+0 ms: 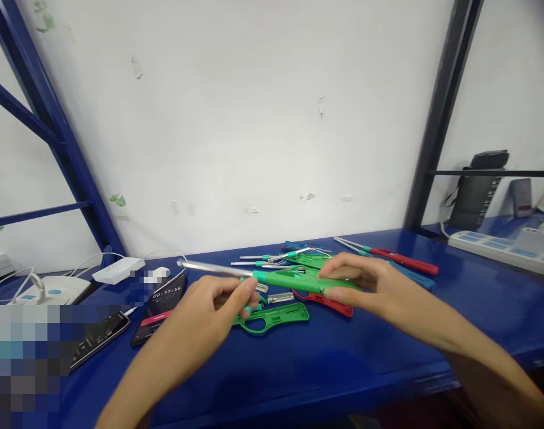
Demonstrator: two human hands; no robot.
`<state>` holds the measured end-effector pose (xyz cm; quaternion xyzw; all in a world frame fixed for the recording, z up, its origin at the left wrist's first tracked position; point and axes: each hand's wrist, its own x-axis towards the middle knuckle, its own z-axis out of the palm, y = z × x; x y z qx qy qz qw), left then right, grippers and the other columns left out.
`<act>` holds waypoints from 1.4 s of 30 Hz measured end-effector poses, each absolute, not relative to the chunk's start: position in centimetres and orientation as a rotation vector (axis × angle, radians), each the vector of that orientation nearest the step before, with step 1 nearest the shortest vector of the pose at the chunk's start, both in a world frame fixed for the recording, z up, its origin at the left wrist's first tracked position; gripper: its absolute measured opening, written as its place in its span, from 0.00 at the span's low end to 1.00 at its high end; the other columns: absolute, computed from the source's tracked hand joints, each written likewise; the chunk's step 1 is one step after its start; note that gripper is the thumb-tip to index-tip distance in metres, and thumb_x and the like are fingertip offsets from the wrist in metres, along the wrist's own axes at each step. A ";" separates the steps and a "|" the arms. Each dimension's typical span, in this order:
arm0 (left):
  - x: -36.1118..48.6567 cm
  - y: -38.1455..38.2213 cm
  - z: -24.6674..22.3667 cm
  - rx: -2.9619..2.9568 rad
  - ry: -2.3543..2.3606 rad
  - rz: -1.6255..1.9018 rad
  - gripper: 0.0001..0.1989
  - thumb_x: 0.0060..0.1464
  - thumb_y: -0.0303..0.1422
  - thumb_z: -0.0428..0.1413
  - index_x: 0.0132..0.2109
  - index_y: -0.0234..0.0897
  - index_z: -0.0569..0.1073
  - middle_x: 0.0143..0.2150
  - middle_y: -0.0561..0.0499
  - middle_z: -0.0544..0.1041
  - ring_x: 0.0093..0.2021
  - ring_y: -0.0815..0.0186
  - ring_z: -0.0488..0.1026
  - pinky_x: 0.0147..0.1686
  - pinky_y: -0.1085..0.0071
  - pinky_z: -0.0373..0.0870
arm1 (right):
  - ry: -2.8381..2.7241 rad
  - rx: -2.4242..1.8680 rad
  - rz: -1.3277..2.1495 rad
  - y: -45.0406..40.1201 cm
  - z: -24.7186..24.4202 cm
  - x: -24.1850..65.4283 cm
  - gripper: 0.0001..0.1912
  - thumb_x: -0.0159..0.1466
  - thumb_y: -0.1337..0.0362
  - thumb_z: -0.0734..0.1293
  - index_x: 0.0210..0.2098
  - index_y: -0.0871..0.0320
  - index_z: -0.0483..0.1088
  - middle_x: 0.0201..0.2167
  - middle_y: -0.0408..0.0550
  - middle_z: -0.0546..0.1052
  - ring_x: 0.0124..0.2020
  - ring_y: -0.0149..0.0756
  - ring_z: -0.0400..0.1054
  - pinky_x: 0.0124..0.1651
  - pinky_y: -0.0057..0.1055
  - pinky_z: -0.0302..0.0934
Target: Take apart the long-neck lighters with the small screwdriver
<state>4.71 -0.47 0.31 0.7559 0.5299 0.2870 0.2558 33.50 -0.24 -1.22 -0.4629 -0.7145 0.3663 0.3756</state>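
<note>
A green long-necked gas lighter (294, 279) is held level above the blue table, its metal tube pointing left. My left hand (224, 301) is closed near the lighter's teal collar, where tube and body meet; its fingertips are partly hidden. At the other end, my right hand (361, 283) pinches the handle between thumb and fingers. Below and behind lie lighter parts: a green handle half (276, 317) with a trigger loop, a red handle half (329, 302), a clear fuel tank (280, 297) and several metal tubes (254, 263).
A red lighter (403, 260) and a blue one (415, 277) lie at the right of the blue table (307, 369). Two phones (159, 310), a white box (118, 271) and cables are on the left. A power strip (499, 253) stands far right, beyond a dark post (439, 113).
</note>
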 end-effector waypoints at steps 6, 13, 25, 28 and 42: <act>4.1 -4.0 0.0 2.381 1.497 0.415 0.17 0.67 0.49 0.50 0.47 0.51 0.81 0.46 0.53 0.82 0.46 0.56 0.77 0.47 0.65 0.69 | -2.184 -1.328 0.940 0.5 -2.1 35.8 0.06 0.62 0.59 0.74 0.38 0.51 0.78 0.39 0.41 0.81 0.43 0.41 0.73 0.45 0.33 0.61; 7.6 -1.4 -3.4 2.615 1.507 0.169 0.10 0.70 0.30 0.49 0.48 0.40 0.76 0.51 0.46 0.77 0.47 0.56 0.74 0.50 0.59 0.68 | -2.369 -1.406 0.931 1.9 -4.8 34.4 0.11 0.55 0.67 0.78 0.36 0.50 0.77 0.34 0.37 0.78 0.38 0.37 0.71 0.37 0.28 0.57; 9.5 0.4 -4.6 2.722 1.707 -0.033 0.18 0.64 0.18 0.41 0.46 0.31 0.75 0.44 0.34 0.77 0.44 0.48 0.76 0.41 0.56 0.72 | -2.257 -1.208 0.647 2.0 -4.6 32.7 0.13 0.70 0.53 0.67 0.48 0.50 0.77 0.43 0.46 0.81 0.40 0.42 0.73 0.43 0.36 0.65; 10.0 0.1 -3.4 2.786 1.710 -0.047 0.16 0.67 0.22 0.42 0.51 0.31 0.74 0.49 0.34 0.77 0.46 0.47 0.77 0.42 0.56 0.74 | -2.268 -1.208 0.579 2.1 -4.8 33.0 0.19 0.69 0.48 0.68 0.56 0.45 0.75 0.53 0.46 0.78 0.49 0.46 0.73 0.52 0.40 0.64; 10.2 0.1 -3.7 2.765 1.474 0.323 0.21 0.73 0.37 0.46 0.66 0.39 0.68 0.60 0.38 0.75 0.58 0.46 0.74 0.53 0.51 0.73 | -1.955 -1.544 -0.004 6.6 -7.0 37.3 0.29 0.70 0.49 0.64 0.67 0.53 0.65 0.52 0.55 0.81 0.50 0.54 0.77 0.48 0.45 0.68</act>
